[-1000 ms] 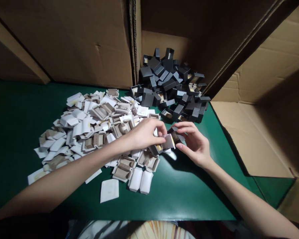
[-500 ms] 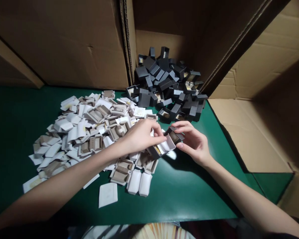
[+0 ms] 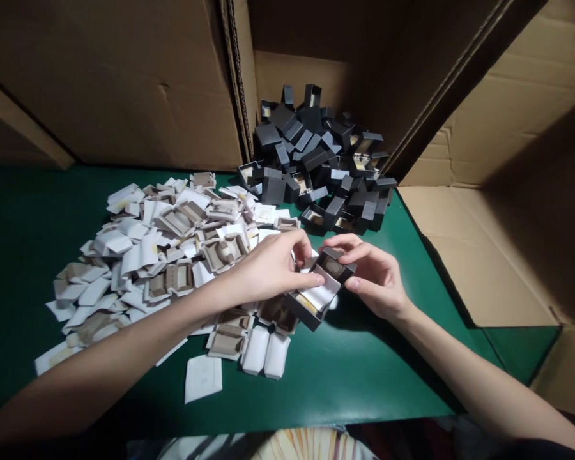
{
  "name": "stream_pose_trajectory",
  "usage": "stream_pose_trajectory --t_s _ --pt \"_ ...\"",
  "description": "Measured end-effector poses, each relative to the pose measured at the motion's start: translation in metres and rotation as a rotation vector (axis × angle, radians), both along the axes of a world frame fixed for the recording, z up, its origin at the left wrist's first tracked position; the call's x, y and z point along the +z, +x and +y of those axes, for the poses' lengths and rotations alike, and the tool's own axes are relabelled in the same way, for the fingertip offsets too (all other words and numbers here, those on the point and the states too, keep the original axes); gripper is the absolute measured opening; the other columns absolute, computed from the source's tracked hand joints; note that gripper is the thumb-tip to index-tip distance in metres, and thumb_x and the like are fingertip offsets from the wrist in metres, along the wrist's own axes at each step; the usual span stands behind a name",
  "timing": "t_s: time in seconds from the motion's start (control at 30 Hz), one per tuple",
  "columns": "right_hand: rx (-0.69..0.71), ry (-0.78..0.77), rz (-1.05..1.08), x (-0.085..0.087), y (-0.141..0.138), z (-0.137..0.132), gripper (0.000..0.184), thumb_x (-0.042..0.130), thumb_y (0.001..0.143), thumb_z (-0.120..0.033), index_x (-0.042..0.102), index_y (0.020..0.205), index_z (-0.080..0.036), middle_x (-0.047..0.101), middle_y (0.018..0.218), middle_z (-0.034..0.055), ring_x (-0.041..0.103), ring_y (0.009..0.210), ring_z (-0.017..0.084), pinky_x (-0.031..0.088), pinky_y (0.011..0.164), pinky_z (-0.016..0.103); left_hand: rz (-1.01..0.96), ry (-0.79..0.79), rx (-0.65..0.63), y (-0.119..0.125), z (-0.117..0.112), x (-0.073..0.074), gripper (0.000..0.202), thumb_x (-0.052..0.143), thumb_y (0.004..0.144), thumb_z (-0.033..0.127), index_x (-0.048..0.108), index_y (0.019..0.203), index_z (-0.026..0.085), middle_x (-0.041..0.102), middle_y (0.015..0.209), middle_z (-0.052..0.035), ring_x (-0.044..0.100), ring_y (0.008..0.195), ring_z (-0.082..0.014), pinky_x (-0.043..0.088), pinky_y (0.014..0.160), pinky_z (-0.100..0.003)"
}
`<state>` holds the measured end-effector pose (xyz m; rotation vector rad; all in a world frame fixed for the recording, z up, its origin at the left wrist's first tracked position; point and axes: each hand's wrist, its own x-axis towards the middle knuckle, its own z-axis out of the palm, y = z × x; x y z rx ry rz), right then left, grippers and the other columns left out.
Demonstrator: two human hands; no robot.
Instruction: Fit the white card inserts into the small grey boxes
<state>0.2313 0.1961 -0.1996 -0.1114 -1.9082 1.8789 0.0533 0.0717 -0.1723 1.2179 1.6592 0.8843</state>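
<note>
box, small and dark, hung just above the worktop between both hands, open, with a white insert inside. left hand and right hand pinched it with their fingers. it looked light, thin card, easily crushed, so best held by its outer walls. dark boxes filled the carton behind; loose inserts lay heaped to the left.

Head camera looks down, close over table.
</note>
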Motion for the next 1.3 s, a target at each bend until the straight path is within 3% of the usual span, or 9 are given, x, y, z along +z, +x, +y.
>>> stream_pose_trajectory --t_s 0.1,0.2,0.27,0.4,0.6,0.8,1.1,1.3 --pt "0.015 -0.002 0.011 0.001 0.000 -0.002 0.022 0.065 0.078 -0.017 0.063 0.099 -0.024 0.054 0.123 0.0075 0.051 0.115 0.024 0.044 0.096 0.047 -0.167 -0.018 -0.127 0.001 0.000 0.003 0.035 0.066 0.076 0.038 0.056 0.101 0.016 0.059 0.084 -0.0002 0.050 0.064 -0.0083 0.034 0.052 -0.018" --pt "-0.034 0.067 0.028 0.002 -0.001 -0.005 0.023 0.063 0.079 -0.017 0.062 0.101 -0.023 0.054 0.121 0.0089 0.051 0.114 0.024 0.044 0.095 0.046 -0.228 0.018 -0.202 0.000 0.002 0.005 0.026 0.061 0.080 0.033 0.061 0.097 0.014 0.060 0.085 -0.0017 0.052 0.070 -0.0097 0.038 0.057 -0.019" --pt "-0.123 0.124 0.047 0.002 -0.002 -0.005 0.025 0.062 0.080 -0.015 0.061 0.104 -0.022 0.053 0.117 0.0096 0.051 0.112 0.022 0.046 0.092 0.041 -0.220 0.022 -0.154 -0.002 0.003 0.006 0.025 0.060 0.082 0.034 0.062 0.097 0.014 0.061 0.089 -0.0024 0.054 0.074 -0.0109 0.040 0.061 -0.021" --pt "-0.333 0.180 0.061 0.000 -0.004 -0.003 0.019 0.059 0.082 -0.011 0.061 0.099 -0.020 0.052 0.101 0.0076 0.052 0.095 0.016 0.046 0.079 0.031 -0.156 0.058 0.078 -0.006 0.006 0.006 0.032 0.068 0.075 0.037 0.059 0.097 0.015 0.060 0.102 -0.0034 0.058 0.080 -0.0125 0.045 0.066 -0.023" --pt "-0.365 0.159 0.017 0.000 -0.005 -0.003 0.009 0.060 0.083 -0.012 0.057 0.089 -0.017 0.050 0.088 0.0049 0.051 0.080 0.013 0.044 0.071 0.029 -0.230 0.093 0.198 -0.009 0.006 0.002 0.034 0.066 0.078 0.039 0.056 0.102 0.017 0.061 0.106 -0.0059 0.060 0.094 -0.0201 0.049 0.073 -0.031" --pt "-0.383 0.239 0.018 -0.001 -0.004 -0.004 0.012 0.058 0.083 -0.011 0.058 0.093 -0.018 0.049 0.089 0.0054 0.051 0.082 0.013 0.044 0.069 0.029 -0.318 0.075 0.204 -0.004 0.007 -0.002 0.034 0.066 0.079 0.037 0.056 0.104 0.016 0.060 0.107 -0.0071 0.061 0.093 -0.0211 0.051 0.071 -0.033" --pt "-0.361 0.679 -0.078 0.003 -0.001 -0.013 0.018 0.063 0.081 -0.015 0.066 0.098 -0.021 0.043 0.114 0.0100 0.047 0.109 0.020 0.048 0.086 0.037 -0.251 0.174 0.163 0.007 0.008 -0.009 0.027 0.066 0.077 0.031 0.057 0.097 0.014 0.062 0.103 -0.0040 0.060 0.093 -0.0178 0.048 0.085 -0.034" --pt "-0.418 0.717 -0.108 0.004 -0.003 -0.013 0.011 0.064 0.080 -0.016 0.067 0.090 -0.019 0.050 0.110 0.0097 0.052 0.104 0.020 0.048 0.087 0.039 -0.298 0.135 0.084 0.012 0.004 -0.009 0.027 0.061 0.083 0.033 0.055 0.105 0.019 0.059 0.111 -0.0014 0.058 0.101 -0.0147 0.048 0.090 -0.030"
